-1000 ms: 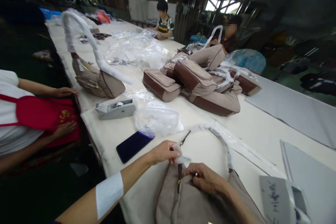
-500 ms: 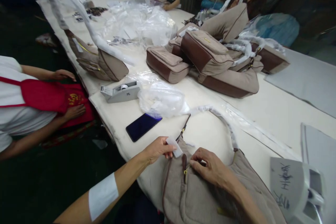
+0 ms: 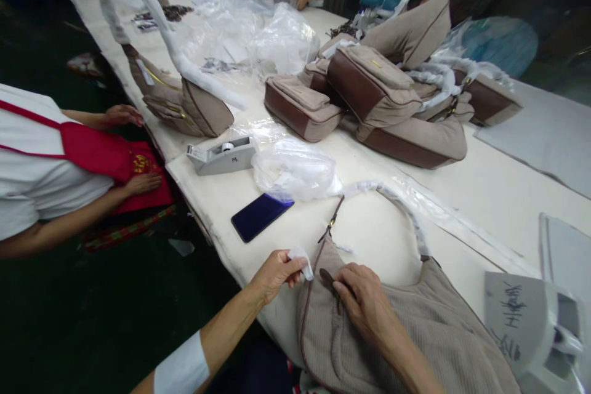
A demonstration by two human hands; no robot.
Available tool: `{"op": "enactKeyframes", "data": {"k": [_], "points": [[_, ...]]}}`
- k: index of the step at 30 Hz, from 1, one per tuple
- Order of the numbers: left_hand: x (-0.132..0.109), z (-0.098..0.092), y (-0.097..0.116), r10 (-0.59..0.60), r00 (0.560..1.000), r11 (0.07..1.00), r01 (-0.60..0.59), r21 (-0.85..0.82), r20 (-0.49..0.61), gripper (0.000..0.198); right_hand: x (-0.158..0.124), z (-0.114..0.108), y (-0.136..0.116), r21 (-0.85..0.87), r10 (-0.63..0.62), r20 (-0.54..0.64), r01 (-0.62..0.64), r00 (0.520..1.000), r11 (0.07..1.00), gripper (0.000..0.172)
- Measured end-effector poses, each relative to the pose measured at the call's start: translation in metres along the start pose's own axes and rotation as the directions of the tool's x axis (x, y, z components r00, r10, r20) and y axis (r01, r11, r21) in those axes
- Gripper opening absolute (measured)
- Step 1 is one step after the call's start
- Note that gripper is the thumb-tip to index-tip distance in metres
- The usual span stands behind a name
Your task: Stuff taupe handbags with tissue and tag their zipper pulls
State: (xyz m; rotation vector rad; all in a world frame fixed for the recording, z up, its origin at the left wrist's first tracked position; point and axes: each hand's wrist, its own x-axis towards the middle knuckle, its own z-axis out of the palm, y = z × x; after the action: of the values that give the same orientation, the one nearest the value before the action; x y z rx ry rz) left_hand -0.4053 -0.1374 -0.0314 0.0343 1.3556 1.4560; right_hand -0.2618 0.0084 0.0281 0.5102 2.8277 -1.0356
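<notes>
A taupe corduroy handbag (image 3: 369,326) lies on the table in front of me, its strap (image 3: 392,194) wrapped in clear plastic. My left hand (image 3: 276,276) pinches a small, thin white piece of sheet (image 3: 302,261) beside the bag's upper left edge; the piece is bent, and I cannot make out its material. Over the front pocket, my right hand (image 3: 364,298) has its fingers closed at the brown leather zipper pull (image 3: 327,276), whose end sticks out to the left. The zip itself is mostly hidden under that hand. A white patch (image 3: 182,366) is on my left forearm.
A dark phone (image 3: 262,217), a crumpled plastic bag (image 3: 295,169) and a grey tape dispenser (image 3: 221,156) lie beyond my left hand. Another dispenser (image 3: 530,326) stands at right. Wrapped handbags (image 3: 369,86) are piled behind. A co-worker in a red apron (image 3: 101,148) is at left.
My right fingers have closed on the zipper pull, which has swung from hanging down to pointing up left. The white piece in my left hand, flat before, is now bent. The view has shifted slightly.
</notes>
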Motion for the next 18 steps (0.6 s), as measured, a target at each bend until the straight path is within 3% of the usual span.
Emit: {"op": "enactKeyframes", "data": {"k": [6,18], "points": [[0.001,0.001,-0.001,0.046,0.993,0.997,-0.053,-0.063,-0.107,0.038,-0.001,0.000,-0.002,0.008,-0.020,-0.003,0.020,1.000,1.000,0.016],[-0.001,0.012,0.000,0.041,0.992,0.996,-0.050,-0.071,-0.115,0.036,0.000,-0.005,-0.006,-0.017,-0.002,0.001,0.002,1.000,1.000,0.016]]}}
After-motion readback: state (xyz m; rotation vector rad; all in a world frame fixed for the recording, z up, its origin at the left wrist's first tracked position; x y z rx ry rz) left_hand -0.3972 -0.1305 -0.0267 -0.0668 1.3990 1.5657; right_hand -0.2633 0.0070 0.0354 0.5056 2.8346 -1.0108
